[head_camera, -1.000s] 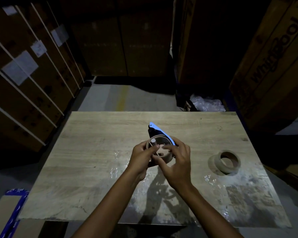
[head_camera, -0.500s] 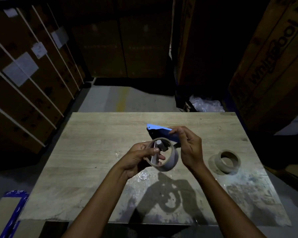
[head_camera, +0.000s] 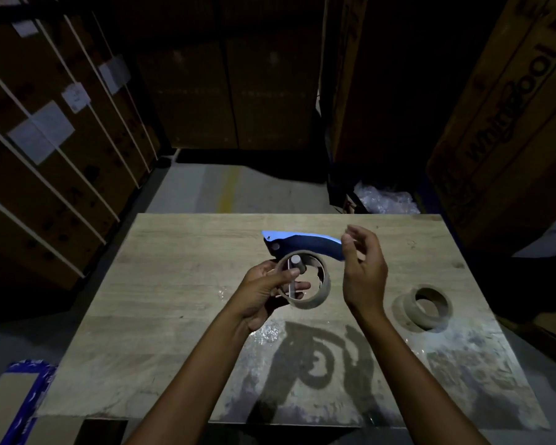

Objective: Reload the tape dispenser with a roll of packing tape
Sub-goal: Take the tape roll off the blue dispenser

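A blue tape dispenser (head_camera: 305, 245) is held above the middle of the wooden table (head_camera: 174, 284). A thin brown cardboard ring (head_camera: 308, 304) sits loosely around its grey hub (head_camera: 295, 260); whether it carries tape I cannot tell. My left hand (head_camera: 264, 292) grips the dispenser from the left, with fingers reaching inside the ring. My right hand (head_camera: 363, 268) is at the right end of the blue handle, fingers spread and curled, holding nothing. A thicker brown roll of packing tape (head_camera: 427, 320) lies flat on the table to the right, apart from both hands.
Bits of clear film (head_camera: 267, 334) stick to the table's near half. Tall cardboard boxes (head_camera: 511, 117) stand right, left and behind. Crumpled plastic (head_camera: 384, 199) lies on the floor past the far edge. A blue-edged carton (head_camera: 23, 396) sits low left.
The dispenser has been lifted and turned so the ring faces me. My right hand has let go of the blue handle and opened. My left hand keeps its grip.
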